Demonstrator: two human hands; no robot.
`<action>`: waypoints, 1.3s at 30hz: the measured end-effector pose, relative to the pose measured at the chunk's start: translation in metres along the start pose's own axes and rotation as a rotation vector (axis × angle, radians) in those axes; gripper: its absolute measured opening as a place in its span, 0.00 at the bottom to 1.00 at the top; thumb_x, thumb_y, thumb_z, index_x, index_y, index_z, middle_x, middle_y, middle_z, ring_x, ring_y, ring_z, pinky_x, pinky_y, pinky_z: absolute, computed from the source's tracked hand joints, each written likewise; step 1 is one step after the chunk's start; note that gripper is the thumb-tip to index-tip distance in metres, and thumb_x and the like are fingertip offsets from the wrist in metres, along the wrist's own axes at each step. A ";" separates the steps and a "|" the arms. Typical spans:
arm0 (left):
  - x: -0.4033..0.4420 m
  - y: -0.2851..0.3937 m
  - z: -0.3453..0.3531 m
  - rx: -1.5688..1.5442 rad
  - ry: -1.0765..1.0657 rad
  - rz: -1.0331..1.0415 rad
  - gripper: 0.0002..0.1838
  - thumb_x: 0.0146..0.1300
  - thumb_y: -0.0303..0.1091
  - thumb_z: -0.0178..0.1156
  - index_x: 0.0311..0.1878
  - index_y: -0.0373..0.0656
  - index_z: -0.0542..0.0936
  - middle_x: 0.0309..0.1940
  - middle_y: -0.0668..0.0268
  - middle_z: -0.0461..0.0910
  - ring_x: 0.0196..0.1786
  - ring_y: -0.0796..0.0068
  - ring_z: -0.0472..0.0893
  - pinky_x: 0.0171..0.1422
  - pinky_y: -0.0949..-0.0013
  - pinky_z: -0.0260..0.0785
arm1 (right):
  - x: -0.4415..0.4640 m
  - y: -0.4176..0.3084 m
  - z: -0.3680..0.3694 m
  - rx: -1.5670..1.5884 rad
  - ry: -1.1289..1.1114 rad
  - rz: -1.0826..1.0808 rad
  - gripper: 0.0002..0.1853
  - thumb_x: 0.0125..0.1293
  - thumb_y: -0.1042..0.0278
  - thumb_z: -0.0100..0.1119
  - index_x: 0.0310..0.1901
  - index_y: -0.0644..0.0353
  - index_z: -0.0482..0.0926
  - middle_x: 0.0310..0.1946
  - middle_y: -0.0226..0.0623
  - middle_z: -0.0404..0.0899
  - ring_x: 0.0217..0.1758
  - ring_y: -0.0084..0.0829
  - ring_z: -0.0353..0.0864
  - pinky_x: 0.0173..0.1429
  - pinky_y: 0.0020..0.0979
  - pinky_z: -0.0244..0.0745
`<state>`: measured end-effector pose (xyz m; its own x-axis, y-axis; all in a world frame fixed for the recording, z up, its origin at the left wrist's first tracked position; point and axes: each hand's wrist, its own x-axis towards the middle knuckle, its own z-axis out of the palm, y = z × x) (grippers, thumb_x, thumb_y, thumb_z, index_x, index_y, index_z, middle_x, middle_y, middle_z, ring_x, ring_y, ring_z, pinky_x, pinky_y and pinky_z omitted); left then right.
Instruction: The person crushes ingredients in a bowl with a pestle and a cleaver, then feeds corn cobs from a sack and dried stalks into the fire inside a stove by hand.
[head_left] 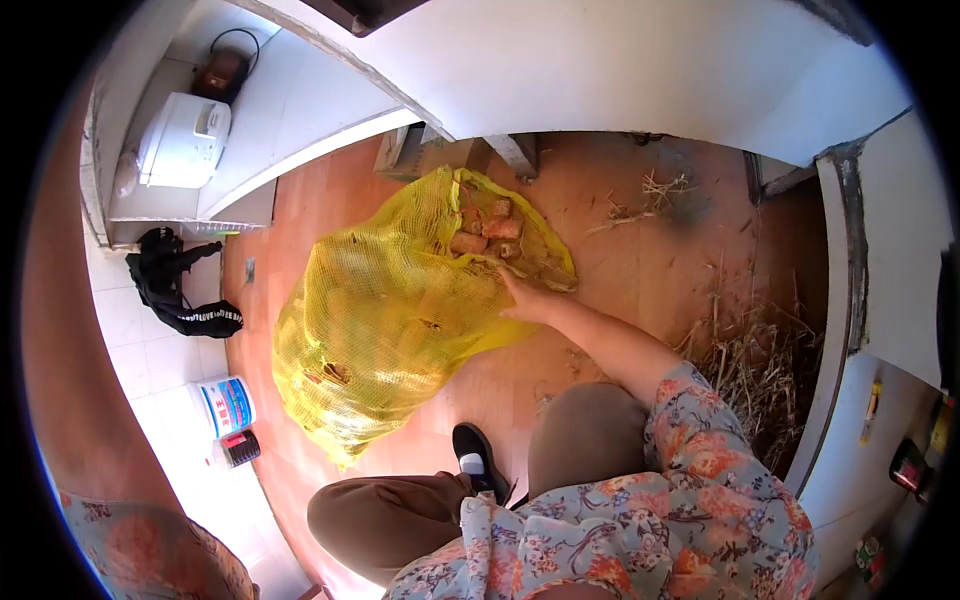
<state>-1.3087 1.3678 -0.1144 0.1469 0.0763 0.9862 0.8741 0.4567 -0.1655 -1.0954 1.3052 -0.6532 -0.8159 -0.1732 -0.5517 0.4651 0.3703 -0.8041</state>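
A large yellow mesh bag [370,290] lies on the floor in front of me, bulging, its mouth turned toward the upper right. Inside that mouth are several short reddish-brown chunks [500,228], whose kind I cannot make out for certain. My right hand [527,301] is at the lower edge of the opening, thumb raised on the inner side and the other fingers around the mesh, partly hidden. Small torn holes show in the bag's side. Up the left edge of the view runs my left arm [85,380]; its hand is out of sight.
Dry stalks [765,370] are heaped at the right, with a smaller tuft [655,198] farther off. Behind the bag sits a cardboard box [435,155] under a white counter [620,70]. At left are a white bucket [225,405], a dark jar [240,448] and a black bag [180,285].
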 end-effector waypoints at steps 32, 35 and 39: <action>-0.019 -0.030 0.003 0.045 -0.062 0.017 0.15 0.56 0.38 0.41 0.34 0.38 0.72 0.28 0.58 0.72 0.32 0.68 0.72 0.39 0.71 0.63 | 0.080 0.021 0.099 0.150 0.172 -0.636 0.19 0.51 0.77 0.50 0.48 0.60 0.67 0.42 0.44 0.73 0.44 0.35 0.73 0.47 0.30 0.67; -0.018 -0.033 0.002 0.054 -0.064 0.021 0.16 0.56 0.39 0.41 0.35 0.37 0.73 0.29 0.58 0.73 0.33 0.68 0.73 0.40 0.71 0.63 | 0.084 0.010 0.088 0.071 0.299 -0.753 0.20 0.49 0.77 0.50 0.48 0.62 0.67 0.41 0.46 0.73 0.45 0.38 0.73 0.48 0.31 0.67; -0.019 -0.039 0.003 0.060 -0.069 0.029 0.17 0.57 0.40 0.41 0.37 0.37 0.74 0.30 0.58 0.74 0.35 0.68 0.74 0.41 0.72 0.64 | 0.043 -0.054 0.033 -0.071 -0.019 -0.458 0.17 0.47 0.74 0.51 0.42 0.66 0.70 0.39 0.50 0.73 0.43 0.44 0.72 0.47 0.34 0.67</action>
<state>-1.3468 1.3510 -0.1267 0.1375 0.1496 0.9791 0.8403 0.5057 -0.1953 -1.1438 1.2475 -0.6412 -0.9251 -0.3499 -0.1474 0.0330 0.3128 -0.9492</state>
